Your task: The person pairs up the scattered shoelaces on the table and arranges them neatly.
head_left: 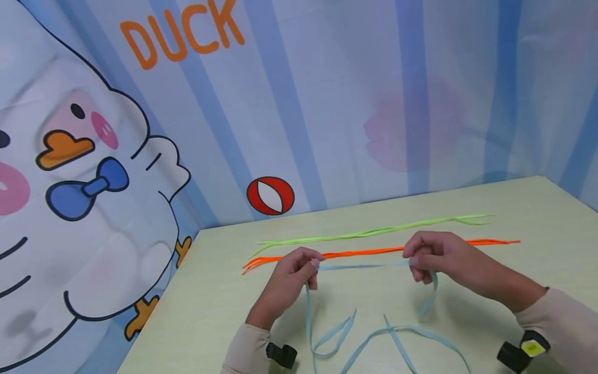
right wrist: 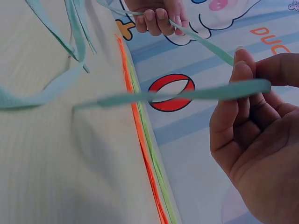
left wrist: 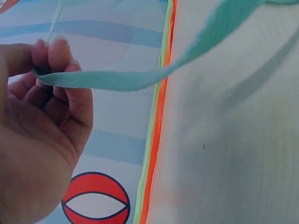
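A light blue-green flat cord stretches nearly straight between the two hands, above the table. My left hand pinches it between thumb and fingers, and a length hangs from there down to the table. With its fingertips, my right hand pinches the other side; a short free end dangles below. In the left wrist view the cord runs out from the curled fingers. More pale blue cord lies in loose curves on the table near the front edge of the head view.
Behind the hands, a bundle of orange cords lies across the table. Farther back is a yellow-green bundle, roughly parallel. A printed curtain with a duck and stripes stands along the table's back edge.
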